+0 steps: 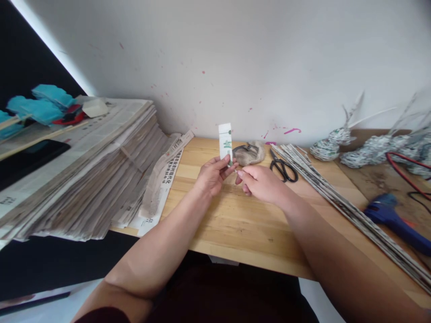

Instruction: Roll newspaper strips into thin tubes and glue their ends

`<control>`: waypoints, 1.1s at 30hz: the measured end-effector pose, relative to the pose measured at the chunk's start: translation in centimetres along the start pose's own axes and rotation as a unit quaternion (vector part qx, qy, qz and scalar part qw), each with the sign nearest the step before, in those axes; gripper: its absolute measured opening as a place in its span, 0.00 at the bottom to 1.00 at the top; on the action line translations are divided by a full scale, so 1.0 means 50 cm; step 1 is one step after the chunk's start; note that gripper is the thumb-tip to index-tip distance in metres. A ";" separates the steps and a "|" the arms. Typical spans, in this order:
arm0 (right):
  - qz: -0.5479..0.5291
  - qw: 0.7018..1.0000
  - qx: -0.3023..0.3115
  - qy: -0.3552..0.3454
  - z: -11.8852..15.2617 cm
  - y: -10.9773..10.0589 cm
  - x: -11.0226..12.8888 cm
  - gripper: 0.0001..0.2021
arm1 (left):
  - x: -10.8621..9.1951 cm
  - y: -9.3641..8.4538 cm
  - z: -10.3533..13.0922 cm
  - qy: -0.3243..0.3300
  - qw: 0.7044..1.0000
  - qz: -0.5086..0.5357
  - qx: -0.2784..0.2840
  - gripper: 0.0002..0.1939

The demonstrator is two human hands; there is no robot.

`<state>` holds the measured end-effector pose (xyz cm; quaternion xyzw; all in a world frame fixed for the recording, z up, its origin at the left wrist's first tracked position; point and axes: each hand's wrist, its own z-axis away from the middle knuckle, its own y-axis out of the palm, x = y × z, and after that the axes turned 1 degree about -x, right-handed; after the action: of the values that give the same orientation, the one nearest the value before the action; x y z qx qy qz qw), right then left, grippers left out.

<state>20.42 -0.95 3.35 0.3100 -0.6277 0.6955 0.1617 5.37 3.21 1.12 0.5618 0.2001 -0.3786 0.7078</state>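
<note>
Above the wooden table, my left hand (214, 176) pinches a white paper strip with green print (225, 141), which stands upright from the fingertips. Close by its lower end, my right hand (258, 183) is closed with thumb and forefinger together, at a small pale tip; whether this belongs to the strip is hidden. Behind the hands lies a fuzzy grey-brown bundle (252, 153) with something dark beside it. Black-handled scissors (283, 169) rest just right of my right hand, blades pointing away.
Tall newspaper stacks (101, 179) fill the left side, with a phone (37, 150) on top. Long rolled newspaper sticks (336, 197) run along the right of the table (235, 229). Beyond are a blue glue gun (397, 222) and woven paper pieces (328, 143). A wall stands behind.
</note>
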 end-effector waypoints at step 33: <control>-0.179 0.977 0.064 0.098 -0.010 0.007 -0.009 0.15 | 0.002 0.003 0.005 -0.008 1.000 -0.007 0.011 0.04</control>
<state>20.42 -0.43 2.78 0.3574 -0.4976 0.7208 0.3243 5.50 2.96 1.24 0.5647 0.1942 -0.3901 0.7008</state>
